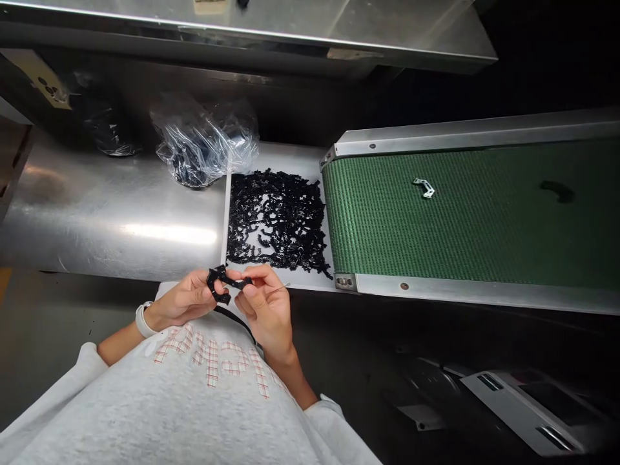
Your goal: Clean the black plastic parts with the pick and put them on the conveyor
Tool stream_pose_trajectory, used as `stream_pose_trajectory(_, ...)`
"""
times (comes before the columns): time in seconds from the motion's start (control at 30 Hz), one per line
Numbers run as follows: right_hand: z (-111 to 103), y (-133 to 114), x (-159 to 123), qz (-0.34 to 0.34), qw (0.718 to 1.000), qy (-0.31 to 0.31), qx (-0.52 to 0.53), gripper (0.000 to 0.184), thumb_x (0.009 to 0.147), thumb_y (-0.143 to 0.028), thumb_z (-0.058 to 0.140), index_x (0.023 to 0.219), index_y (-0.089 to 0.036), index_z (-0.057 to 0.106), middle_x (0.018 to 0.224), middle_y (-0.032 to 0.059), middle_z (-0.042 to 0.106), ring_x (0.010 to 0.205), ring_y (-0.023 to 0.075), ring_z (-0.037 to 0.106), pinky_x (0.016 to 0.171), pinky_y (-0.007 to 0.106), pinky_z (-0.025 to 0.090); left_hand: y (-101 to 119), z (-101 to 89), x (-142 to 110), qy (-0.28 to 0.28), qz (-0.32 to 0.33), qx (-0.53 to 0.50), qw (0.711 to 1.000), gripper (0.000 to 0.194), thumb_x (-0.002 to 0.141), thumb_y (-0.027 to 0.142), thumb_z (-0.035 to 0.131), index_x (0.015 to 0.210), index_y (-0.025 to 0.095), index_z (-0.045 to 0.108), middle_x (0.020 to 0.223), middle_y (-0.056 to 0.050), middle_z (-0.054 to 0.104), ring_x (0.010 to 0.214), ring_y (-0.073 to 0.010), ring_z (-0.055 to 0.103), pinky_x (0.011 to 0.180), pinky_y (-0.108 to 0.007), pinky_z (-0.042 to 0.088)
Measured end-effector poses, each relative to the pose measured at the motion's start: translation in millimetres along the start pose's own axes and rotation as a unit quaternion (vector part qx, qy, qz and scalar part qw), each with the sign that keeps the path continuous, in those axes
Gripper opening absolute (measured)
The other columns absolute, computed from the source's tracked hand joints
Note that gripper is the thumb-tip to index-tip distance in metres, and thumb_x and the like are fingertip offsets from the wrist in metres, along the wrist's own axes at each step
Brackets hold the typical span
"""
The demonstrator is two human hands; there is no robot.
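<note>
From the head camera, two hands are in view, close together at the near edge of a steel table. The left hand is curled, its fingers closed around one end of a single black part. The right hand is raised beside it, with its thumb and forefinger pinched together at the other end of that part. A thin metal pin sticks out from those fingers toward the right. Both forearms angle inward from the sleeves of a gray sweatshirt, and a white wristband circles the left wrist.

Just beyond the hands, one white tray holds a single heap of black parts, too many and too tangled to count. Two bags sit farther back on the left: a clear plastic bag with black parts inside, touching the tray, and a dark bag whose contents cannot be made out. To the right, next to the tray, runs one green conveyor belt, with one small silver bracket lying on it.
</note>
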State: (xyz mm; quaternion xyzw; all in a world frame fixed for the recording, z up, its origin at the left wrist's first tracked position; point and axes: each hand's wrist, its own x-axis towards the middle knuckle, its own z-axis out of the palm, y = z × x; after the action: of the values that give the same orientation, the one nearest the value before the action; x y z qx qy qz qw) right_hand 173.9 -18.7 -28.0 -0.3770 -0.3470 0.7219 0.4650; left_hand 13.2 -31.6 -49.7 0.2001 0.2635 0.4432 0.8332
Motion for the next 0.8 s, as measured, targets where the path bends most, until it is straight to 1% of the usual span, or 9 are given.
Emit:
stream_pose_trajectory(0.13, 0, -4, 0, -0.013, 0.999, -0.013, 0.032, 0.035, 0.080, -0.052, 0.075, 0.100, -0.025, 0.065, 0.067, -0.0083, 0.038, 0.049, 0.0062, 0.029, 0.045, 0.021, 0.031, 2, 6.8, -1, 0.013, 0.021, -0.016, 1.000, 0.028, 0.068, 0.049, 0.090, 0.075, 0.025, 0.077, 0.084, -0.002, 0.071, 0.102, -0.0214, 0.065, 0.098, -0.037, 0.040)
stream_pose_trajectory(0.23, -6, -11, 1, -0.030, 0.998, -0.011, 0.059, 0.033, 0.083, -0.049, 0.066, 0.104, -0.024, 0.070, 0.071, -0.0051, 0.039, 0.054, 0.0089, 0.032, 0.047, 0.023, 0.035, 6, 11.8, -1, 0.034, 0.021, -0.023, 0.999, 0.029, 0.068, 0.049, 0.090, 0.074, 0.025, 0.075, 0.083, -0.002, 0.068, 0.111, -0.0243, 0.061, 0.098, -0.038, 0.039)
stream_pose_trajectory(0.3, -12, -16, 1, -0.067, 0.997, 0.010, 0.034, 0.026, 0.090, -0.043, 0.060, 0.100, -0.024, 0.074, 0.075, -0.0025, 0.041, 0.058, 0.0100, 0.036, 0.048, 0.023, 0.037, 9, 13.8, -1, 0.044, 0.017, -0.026, 0.999, 0.030, 0.068, 0.049, 0.090, 0.074, 0.024, 0.075, 0.086, -0.003, 0.068, 0.110, -0.0242, 0.059, 0.095, -0.037, 0.039)
stream_pose_trajectory(0.37, -18, -19, 1, -0.119, 0.992, 0.031, -0.015, 0.025, 0.097, -0.037, 0.055, 0.096, -0.025, 0.077, 0.079, -0.0004, 0.044, 0.062, 0.0112, 0.042, 0.052, 0.025, 0.041, 11, 14.8, -1, 0.051, 0.012, -0.032, 0.998, 0.030, 0.068, 0.049, 0.090, 0.073, 0.024, 0.075, 0.092, -0.003, 0.069, 0.106, -0.0232, 0.058, 0.092, -0.037, 0.039)
stream_pose_trajectory(0.47, -24, -22, -1, -0.199, 0.971, 0.060, -0.113, 0.026, 0.101, -0.038, 0.055, 0.098, -0.029, 0.080, 0.085, 0.0020, 0.052, 0.076, 0.0144, 0.052, 0.066, 0.029, 0.048, 12, 15.4, -2, 0.062, 0.006, -0.048, 0.997, 0.027, 0.069, 0.047, 0.090, 0.072, 0.024, 0.076, 0.100, -0.003, 0.070, 0.104, -0.0219, 0.058, 0.088, -0.035, 0.040)
stream_pose_trajectory(0.53, -26, -24, -1, -0.243, 0.950, 0.076, -0.181, 0.025, 0.101, -0.038, 0.057, 0.100, -0.031, 0.081, 0.083, 0.0022, 0.055, 0.082, 0.0154, 0.054, 0.072, 0.030, 0.047, 12, 15.8, -3, 0.068, 0.002, -0.061, 0.996, 0.025, 0.068, 0.045, 0.090, 0.072, 0.025, 0.077, 0.101, -0.002, 0.070, 0.105, -0.0214, 0.059, 0.085, -0.033, 0.041)
stream_pose_trajectory(0.6, -25, -27, -2, -0.276, 0.934, 0.072, -0.217, 0.023, 0.101, -0.035, 0.059, 0.101, -0.031, 0.082, 0.079, 0.0018, 0.058, 0.079, 0.0152, 0.056, 0.067, 0.029, 0.046, 12, 16.3, -4, 0.073, -0.006, -0.069, 0.995, 0.025, 0.068, 0.046, 0.090, 0.071, 0.025, 0.077, 0.101, -0.002, 0.071, 0.107, -0.0220, 0.059, 0.083, -0.032, 0.042)
stream_pose_trajectory(0.7, -21, -31, -3, -0.331, 0.913, 0.058, -0.230, 0.019, 0.100, -0.029, 0.061, 0.104, -0.031, 0.080, 0.077, 0.0018, 0.068, 0.069, 0.0154, 0.061, 0.057, 0.029, 0.048, 12, 16.7, -5, 0.082, -0.011, -0.062, 0.995, 0.027, 0.067, 0.048, 0.090, 0.069, 0.025, 0.076, 0.101, -0.003, 0.071, 0.115, -0.0259, 0.058, 0.084, -0.033, 0.043)
stream_pose_trajectory(0.8, -17, -33, -5, -0.386, 0.888, 0.046, -0.246, 0.022, 0.098, -0.019, 0.064, 0.110, -0.030, 0.078, 0.081, 0.0015, 0.075, 0.071, 0.0166, 0.067, 0.057, 0.030, 0.053, 12, 16.1, -6, 0.076, 0.000, -0.053, 0.996, 0.027, 0.068, 0.049, 0.090, 0.069, 0.025, 0.075, 0.100, -0.002, 0.071, 0.115, -0.0253, 0.059, 0.085, -0.033, 0.043)
